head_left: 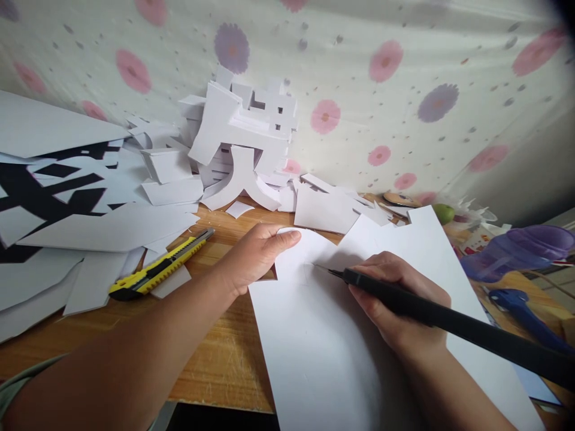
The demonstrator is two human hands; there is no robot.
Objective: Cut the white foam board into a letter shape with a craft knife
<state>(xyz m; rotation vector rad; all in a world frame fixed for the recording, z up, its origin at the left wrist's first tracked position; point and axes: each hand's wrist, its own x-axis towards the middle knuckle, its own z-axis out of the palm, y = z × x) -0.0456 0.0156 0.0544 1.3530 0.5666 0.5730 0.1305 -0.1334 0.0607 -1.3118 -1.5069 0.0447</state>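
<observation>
A large white foam-like sheet (309, 335) with a cut-out upper edge lies before me. My left hand (258, 251) pinches the top left part of it, thumb on the upper face and fingers out of sight underneath. My right hand (399, 299) is closed around a black pen-shaped cutter (404, 302). Its thin, needle-like tip points left at the sheet, close to faint lines on the surface; whether it touches cannot be made out. The long black body runs back past the hand to the lower right.
A yellow box cutter (157, 269) lies left on the wooden table (220, 353). White cut shapes (245, 173) are stacked at the back against a flowered curtain (341, 54). Offcuts (112, 227) spread left. On the right are a purple translucent container (516, 251) and a blue-handled tool (512, 299).
</observation>
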